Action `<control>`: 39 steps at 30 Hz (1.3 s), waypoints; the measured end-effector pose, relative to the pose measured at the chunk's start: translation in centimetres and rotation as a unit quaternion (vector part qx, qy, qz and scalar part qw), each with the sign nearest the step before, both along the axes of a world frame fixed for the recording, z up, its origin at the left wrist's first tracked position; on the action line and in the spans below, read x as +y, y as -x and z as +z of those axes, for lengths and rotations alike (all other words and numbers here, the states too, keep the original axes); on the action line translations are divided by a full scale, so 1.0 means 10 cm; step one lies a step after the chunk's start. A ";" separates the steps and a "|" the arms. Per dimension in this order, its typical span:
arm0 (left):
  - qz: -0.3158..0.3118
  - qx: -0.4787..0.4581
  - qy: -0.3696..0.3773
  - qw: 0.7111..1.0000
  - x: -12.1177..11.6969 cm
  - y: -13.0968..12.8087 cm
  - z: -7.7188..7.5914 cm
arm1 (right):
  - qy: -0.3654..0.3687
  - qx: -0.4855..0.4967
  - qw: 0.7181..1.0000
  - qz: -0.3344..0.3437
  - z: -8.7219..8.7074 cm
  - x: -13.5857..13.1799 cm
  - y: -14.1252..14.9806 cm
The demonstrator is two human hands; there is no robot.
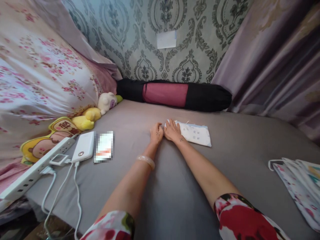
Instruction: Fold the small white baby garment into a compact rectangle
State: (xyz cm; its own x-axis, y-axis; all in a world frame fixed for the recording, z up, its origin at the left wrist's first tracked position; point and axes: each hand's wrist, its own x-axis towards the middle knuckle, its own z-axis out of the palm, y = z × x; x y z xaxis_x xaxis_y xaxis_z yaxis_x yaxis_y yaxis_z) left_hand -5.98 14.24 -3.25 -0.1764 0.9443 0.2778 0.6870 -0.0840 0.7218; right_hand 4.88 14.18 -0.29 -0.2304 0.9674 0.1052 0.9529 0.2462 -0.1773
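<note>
A grey-covered surface (250, 140) fills most of the scene, with a long black-and-red bolster-like roll (165, 95) lying across its far side. At the near right sits a stack of printed fabric pieces (292, 190) with a white cord loop; at the left lie a white power strip (27, 180) and, just beside it, a white power bank (83, 146). Far smaller is the folded white cloth (196, 135), flat near the middle, with small grey prints, a bluish edge and loose threads along its far side. It looks light, soft and limp, hardly slippery or fragile, so it probably creases or skews rather than breaks; the free corners at its right end seem the easiest hold, pinched through all layers. It extends to the right from under the right hand (172, 130), which presses its left end, palm down with fingers spread. The left hand (157, 133) is loosely curled just left of that end; whether its fingertips pinch the edge I cannot tell.
</note>
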 end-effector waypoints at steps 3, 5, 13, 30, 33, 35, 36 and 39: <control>0.006 -0.005 -0.005 1.000 0.00 -0.01 0.01 | -0.002 -0.009 1.000 0.023 -0.01 0.00 0.02; 0.012 -0.007 -0.007 1.000 0.01 -0.02 0.02 | 0.002 -0.009 0.999 0.033 -0.02 -0.01 0.02; -0.023 0.026 -0.002 0.999 -0.07 -0.05 0.07 | 0.032 0.020 0.999 0.030 0.05 0.01 -0.06; -0.190 0.295 0.004 0.937 -0.20 -0.17 0.11 | -0.037 -0.004 0.999 0.001 -0.06 -0.21 -0.51; -0.192 0.294 0.014 0.936 -0.20 -0.17 0.11 | -0.028 0.000 1.000 -0.005 -0.05 -0.19 -0.50; -0.194 0.294 0.018 0.936 -0.20 -0.17 0.12 | -0.009 0.005 1.000 -0.002 -0.04 -0.18 -0.52; -0.196 0.294 0.018 0.936 -0.20 -0.17 0.12 | 0.002 0.011 1.000 0.001 -0.03 -0.18 -0.54; -0.201 0.291 0.015 0.935 -0.20 -0.17 0.13 | 0.010 0.034 0.999 -0.014 0.00 -0.19 -0.61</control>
State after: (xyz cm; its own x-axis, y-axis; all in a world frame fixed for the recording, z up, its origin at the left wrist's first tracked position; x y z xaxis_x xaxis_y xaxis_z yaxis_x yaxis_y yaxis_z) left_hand -4.27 12.29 -1.92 0.3678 0.9107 0.1879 0.8811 -0.4059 0.2428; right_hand 10.99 12.24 -0.27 -0.1970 0.9752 0.1006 0.9449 0.2163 -0.2459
